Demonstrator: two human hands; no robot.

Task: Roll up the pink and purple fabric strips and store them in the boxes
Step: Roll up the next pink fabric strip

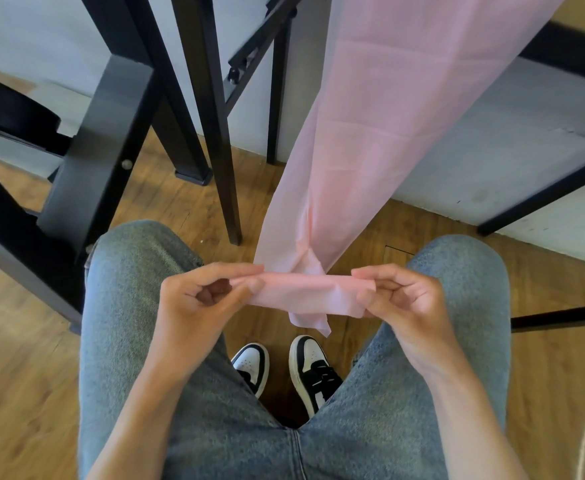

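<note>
A long pink fabric strip (381, 126) hangs down from the upper right and ends between my knees. Its lower end is folded into a flat band stretched between my hands. My left hand (201, 299) pinches the band's left edge between thumb and fingers. My right hand (401, 299) pinches its right edge the same way. A loose corner of the strip droops below the band. No purple strip and no boxes are in view.
I sit with my jeans-clad legs (138, 306) apart and my black-and-white sneakers (284, 368) on a wooden floor (24, 375). Black table and chair legs (214, 116) stand ahead and to the left. A grey wall base (491, 150) runs behind.
</note>
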